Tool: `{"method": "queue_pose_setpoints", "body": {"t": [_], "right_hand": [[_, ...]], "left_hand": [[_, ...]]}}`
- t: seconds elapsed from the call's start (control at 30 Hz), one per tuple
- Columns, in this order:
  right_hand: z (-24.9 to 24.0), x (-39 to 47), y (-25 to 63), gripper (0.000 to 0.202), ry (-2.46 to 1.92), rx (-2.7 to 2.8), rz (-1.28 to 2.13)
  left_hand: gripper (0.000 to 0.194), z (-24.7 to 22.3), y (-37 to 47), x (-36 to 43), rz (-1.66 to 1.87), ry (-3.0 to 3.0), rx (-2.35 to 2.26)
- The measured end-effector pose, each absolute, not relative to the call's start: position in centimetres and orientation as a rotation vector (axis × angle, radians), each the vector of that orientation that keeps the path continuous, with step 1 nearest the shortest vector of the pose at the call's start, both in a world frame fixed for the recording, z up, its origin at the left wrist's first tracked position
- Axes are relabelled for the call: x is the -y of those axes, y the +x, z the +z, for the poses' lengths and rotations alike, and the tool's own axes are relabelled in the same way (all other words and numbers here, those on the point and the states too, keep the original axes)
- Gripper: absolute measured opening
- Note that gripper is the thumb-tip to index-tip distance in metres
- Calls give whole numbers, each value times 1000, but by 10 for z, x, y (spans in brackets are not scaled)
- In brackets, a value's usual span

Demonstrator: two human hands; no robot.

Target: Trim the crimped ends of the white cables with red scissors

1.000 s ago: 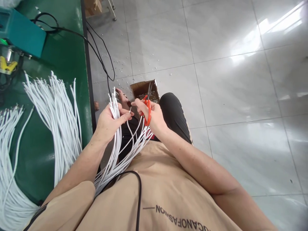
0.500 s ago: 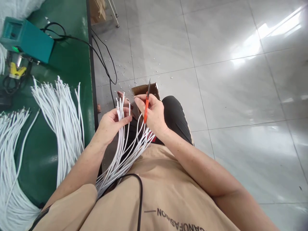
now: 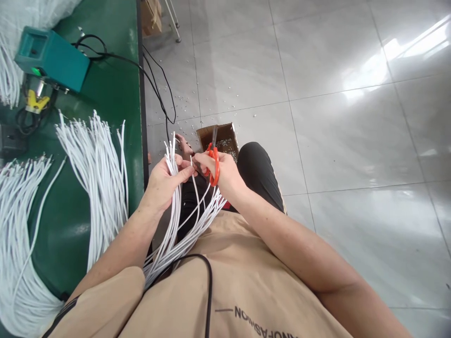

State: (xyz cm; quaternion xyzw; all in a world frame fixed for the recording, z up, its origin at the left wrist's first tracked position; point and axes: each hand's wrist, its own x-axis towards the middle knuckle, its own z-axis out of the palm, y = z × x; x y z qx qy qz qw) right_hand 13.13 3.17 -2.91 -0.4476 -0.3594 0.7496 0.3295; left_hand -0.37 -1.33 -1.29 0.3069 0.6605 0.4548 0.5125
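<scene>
White wires point(image 3: 175, 188): wearer's side of cardboard box point(image 3: 207, 133). Left hand point(image 3: 160, 182) pinches one near its tip, bunching others. Right hand point(image 3: 228, 172), just beside box, grips scissors point(image 3: 216, 174); fingertip contact unclear. Wires seem light, springy, perhaps slick; best held just below tips.

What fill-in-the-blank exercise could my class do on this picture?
1. The right hand holds a pair of ____.
2. The left hand grips a bundle of wires coloured ____.
3. The table is coloured ____.
4. Just beyond the right hand is an open cardboard ____.

Missing words: scissors; white; green; box.
</scene>
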Motion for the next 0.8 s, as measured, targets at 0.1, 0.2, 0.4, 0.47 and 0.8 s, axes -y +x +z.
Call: {"method": "queue_pose_setpoints", "body": {"t": [0.1, 0.2, 0.4, 0.47, 0.8], "right_hand": [[-34, -36, 139, 23, -1275, 1209, 1839], [-39, -38, 146, 23, -1419, 1834, 1452], [-35, -40, 149, 22, -1439, 2461, 1056], [-29, -41, 150, 23, -1424, 2560, 1019], [-20, -43, 155, 22, -1439, 2772, 856]], "left_hand": [[37, -11, -4, 13, 1085, 756, -1629], [35, -12, -5, 13, 1098, 796, -1637], [30, -13, -6, 15, 1104, 926, -1685], [29, -12, -6, 15, 1072, 972, -1743], [28, -14, -8, 16, 913, 1105, -1892]]}}
